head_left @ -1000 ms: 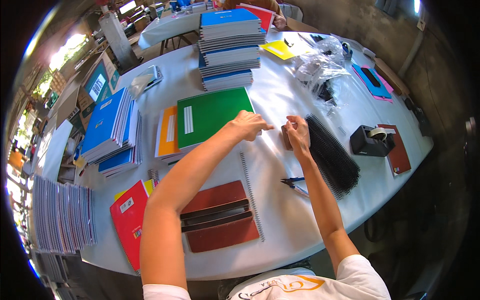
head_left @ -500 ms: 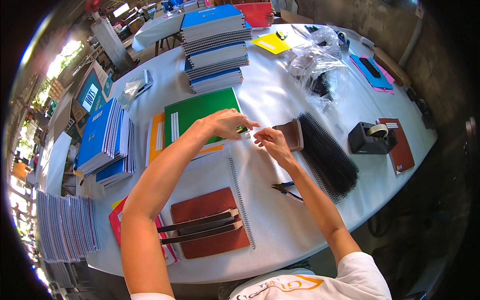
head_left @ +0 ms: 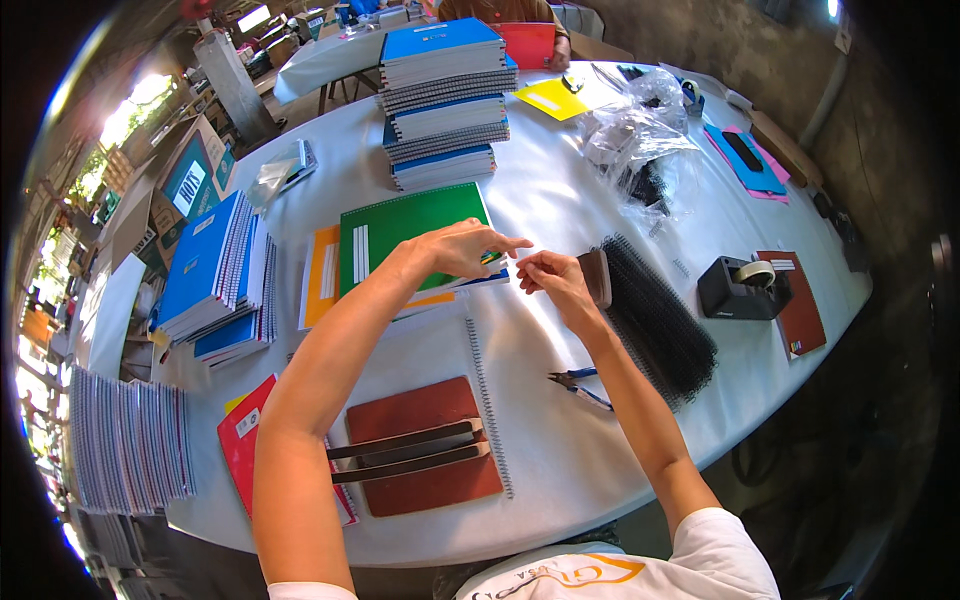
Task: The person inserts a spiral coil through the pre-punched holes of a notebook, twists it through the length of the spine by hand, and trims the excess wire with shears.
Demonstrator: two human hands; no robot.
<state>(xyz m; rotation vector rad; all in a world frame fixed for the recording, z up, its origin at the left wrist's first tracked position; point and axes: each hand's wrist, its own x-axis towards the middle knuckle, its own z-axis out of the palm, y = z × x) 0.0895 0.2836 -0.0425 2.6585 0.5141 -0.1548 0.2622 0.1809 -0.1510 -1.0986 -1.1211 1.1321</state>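
Over the right edge of a green spiral notebook, my left hand hovers or rests, its index finger stretched out to the right and the other fingers bent down. I cannot tell whether it touches the cover. Just beside its fingertips is my right hand, with thumb and fingers pinched together. Whatever the pinch holds, if anything, is too small to make out. An orange notebook lies partly beneath the green one. To the right of my right hand are a brown block-like thing and a pile of black spiral coils.
Blue pliers lie near my right forearm. A tape dispenser stands farther right. Stacks of blue notebooks rise at the back and left. Dark straps cross a brown cover. Another person's hand is across the table.
The view has shifted slightly, showing more of the person across the table. My hands stay close together at the green notebook's right edge, with only small finger movements.
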